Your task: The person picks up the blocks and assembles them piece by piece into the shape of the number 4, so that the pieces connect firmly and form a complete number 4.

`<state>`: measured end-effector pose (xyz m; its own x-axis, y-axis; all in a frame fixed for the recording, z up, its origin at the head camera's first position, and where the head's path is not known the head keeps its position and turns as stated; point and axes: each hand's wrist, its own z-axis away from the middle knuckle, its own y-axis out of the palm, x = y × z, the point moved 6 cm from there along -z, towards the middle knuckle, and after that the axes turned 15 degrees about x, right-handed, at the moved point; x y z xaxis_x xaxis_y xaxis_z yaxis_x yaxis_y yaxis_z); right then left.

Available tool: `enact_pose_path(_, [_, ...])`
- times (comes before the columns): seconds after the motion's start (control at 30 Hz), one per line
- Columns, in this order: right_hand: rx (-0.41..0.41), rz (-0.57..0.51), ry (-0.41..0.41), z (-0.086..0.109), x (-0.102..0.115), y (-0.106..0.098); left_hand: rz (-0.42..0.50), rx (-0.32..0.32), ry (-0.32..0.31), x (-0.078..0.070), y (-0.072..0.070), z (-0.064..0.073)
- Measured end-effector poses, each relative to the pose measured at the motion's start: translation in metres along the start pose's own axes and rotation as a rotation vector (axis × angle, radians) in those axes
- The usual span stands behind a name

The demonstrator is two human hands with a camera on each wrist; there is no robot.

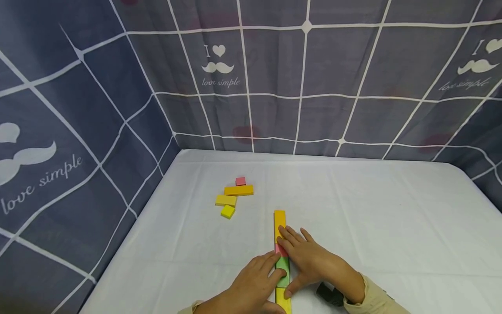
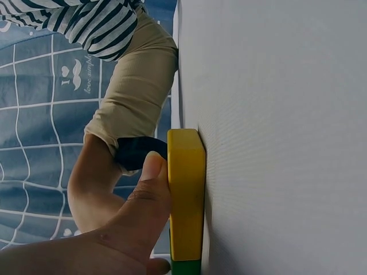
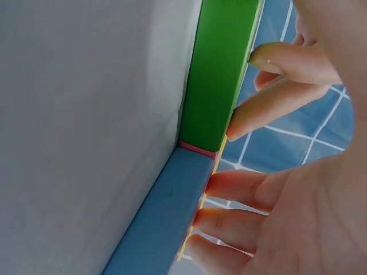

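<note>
A narrow row of wooden blocks runs away from the person. From far to near, its top shows an orange-yellow block (image 1: 279,218), a pink block (image 1: 280,250), a light green block (image 1: 283,281) and a yellow block (image 1: 283,300). Along its right side, a green block (image 3: 221,74) and a blue block (image 3: 166,212) show in the right wrist view. My left hand (image 1: 252,281) touches the row from the left, fingertips on the pink and green blocks, thumb at the yellow block (image 2: 187,195). Spread along the right side, my right hand (image 1: 313,259) rests its fingertips on the row's upper edge.
Loose blocks lie farther back on the left: a pink cube (image 1: 240,181), a long orange block (image 1: 239,190), a yellow block (image 1: 225,200) and a small yellow cube (image 1: 228,212). A white cloth (image 1: 392,218) covers the table. Dark checked curtains (image 1: 274,65) stand behind and left.
</note>
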<state>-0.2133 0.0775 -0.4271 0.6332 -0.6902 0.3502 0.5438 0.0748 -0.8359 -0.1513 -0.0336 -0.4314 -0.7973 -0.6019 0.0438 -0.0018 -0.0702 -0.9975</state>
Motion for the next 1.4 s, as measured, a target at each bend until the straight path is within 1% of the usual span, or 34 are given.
enact_pose_path(0.1, [-0.005,0.013,0.008,-0.0006,-0.0002,0.0007,-0.007,-0.007,0.004,0.0000,-0.0009,-0.0005])
enact_pose_path(0.27, [-0.007,0.022,0.018,-0.0008,-0.0004,0.0012,-0.024,0.023,0.005,-0.0004,0.0004,-0.0005])
enact_pose_path(0.33, [-0.005,0.017,0.018,-0.0010,0.0000,0.0013,-0.037,0.025,0.002,-0.0005,0.0006,-0.0001])
enact_pose_path(0.5, [-0.002,0.017,0.012,-0.0016,0.0013,0.0007,-0.051,0.004,-0.006,-0.0004,0.0000,0.0007])
enact_pose_path(0.83, [-0.043,0.093,0.014,-0.0019,0.0027,-0.0002,-0.060,-0.011,-0.023,0.0014,-0.0002,-0.0014])
enact_pose_path(1.1, [-0.028,0.092,0.035,-0.0018,0.0037,0.0009,-0.093,0.045,-0.027,-0.0006,0.0003,-0.0022])
enact_pose_path(1.27, [-0.035,0.101,0.039,-0.0010,0.0044,-0.0004,-0.105,0.054,-0.025,-0.0019,-0.0008,-0.0017])
enact_pose_path(1.4, [-0.034,0.098,0.040,-0.0011,0.0055,-0.0006,-0.120,0.086,-0.032,-0.0012,-0.0037,-0.0006])
